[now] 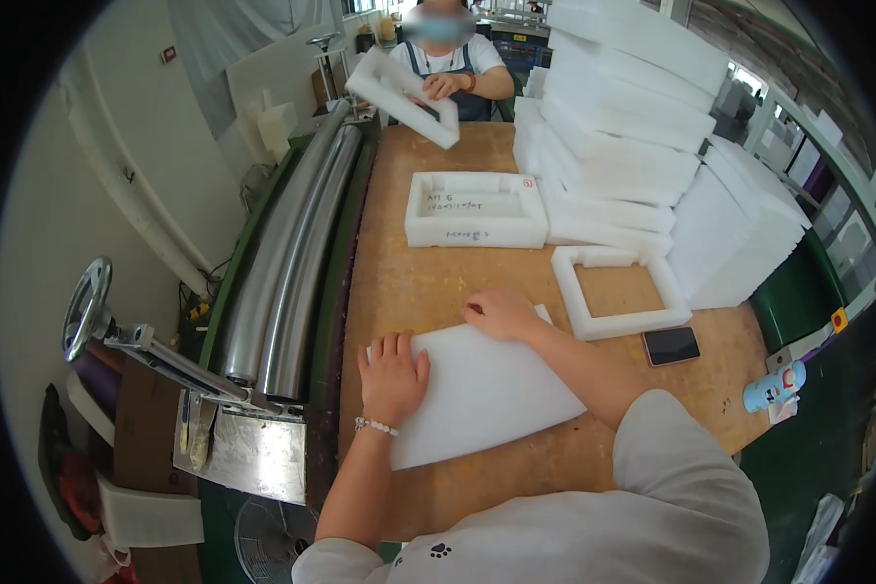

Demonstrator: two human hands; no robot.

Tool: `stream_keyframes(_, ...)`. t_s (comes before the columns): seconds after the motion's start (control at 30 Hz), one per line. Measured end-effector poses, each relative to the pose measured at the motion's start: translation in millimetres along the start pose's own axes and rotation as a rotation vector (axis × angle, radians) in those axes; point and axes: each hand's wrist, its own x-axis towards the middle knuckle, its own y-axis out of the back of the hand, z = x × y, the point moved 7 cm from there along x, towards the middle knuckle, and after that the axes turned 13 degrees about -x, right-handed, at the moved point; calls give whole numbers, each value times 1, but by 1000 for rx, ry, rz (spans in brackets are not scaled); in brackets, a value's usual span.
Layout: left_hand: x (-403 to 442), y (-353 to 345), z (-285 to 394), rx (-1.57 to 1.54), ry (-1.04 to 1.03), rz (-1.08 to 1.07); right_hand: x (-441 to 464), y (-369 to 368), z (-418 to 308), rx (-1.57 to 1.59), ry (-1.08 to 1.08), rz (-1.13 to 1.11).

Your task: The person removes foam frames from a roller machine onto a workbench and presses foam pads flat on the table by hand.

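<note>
A flat white foam sheet [482, 394] lies on the wooden table [457, 277] in front of me. My left hand [395, 374] rests palm down on the sheet's left edge, fingers spread. At the sheet's far edge is my right hand [496, 314], its fingers curled together; what they pinch, if anything, is too small to make out. Beyond my hands sits a white foam tray [476, 235] with handwriting on it. A foam frame [586, 324] lies to the right, near a dark phone [671, 346].
Metal rollers [284, 292] with a handwheel [88, 310] run along the table's left side. Tall stacks of white foam [618, 117] stand at the back right. Across the table a person holds a foam frame [399, 97]. A blue bottle [775, 386] stands at the right edge.
</note>
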Motion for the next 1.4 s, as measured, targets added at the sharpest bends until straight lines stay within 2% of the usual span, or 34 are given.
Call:
stream_keyframes(0.17, 20, -11, 3, 103, 61, -88, 20, -18, -4, 3, 51, 38)
stream_keyframes(0.23, 39, -32, 16, -4, 17, -221, 24, -24, -16, -135, 42, -31)
stream_keyframes(0.4, 45, -30, 14, -119, 42, -224, 14, -17, -8, -188, 15, -45)
stream_keyframes(0.5, 42, -17, 0, -79, 62, -206, -5, 3, 35, -261, -54, -123)
stream_keyframes(0.6, 32, -14, -9, -48, 87, -216, -15, -1, 50, -212, -76, -41)
stream_keyframes(0.73, 35, -12, -6, -35, 100, -188, -26, 9, 61, 101, -180, 267)
stream_keyframes(0.8, 30, -12, -7, -28, 104, -195, -26, 8, 66, 146, -159, 392)
stream_keyframes(0.9, 33, -11, -4, -30, 96, -177, -28, 10, 58, 120, -97, 442)
stream_keyframes(0.97, 34, -12, -6, -44, 101, -214, -27, 8, 55, -8, -116, 373)
stream_keyframes(1.0, 37, -13, 2, -57, 33, -214, -26, 6, 55, -55, -134, 382)
stream_keyframes(1.03, 36, -13, -1, -37, 71, -236, -24, 5, 55, -96, -146, 388)
stream_keyframes(1.07, 36, -13, -6, -11, 125, -259, -28, 9, 51, -90, -134, 389)
stream_keyframes(1.17, 38, -22, -6, 19, 114, -304, -23, 7, 43, -82, -127, 357)
stream_keyframes(1.23, 40, -28, -8, 96, 71, -217, -18, 2, 19, -140, -47, 368)
stream_keyframes(1.3, 34, -33, 17, 78, -128, -209, -14, -16, -23, -237, 49, 343)
stream_keyframes(1.4, 19, -33, 21, -34, -147, -251, -9, -23, -29, -174, 147, 307)
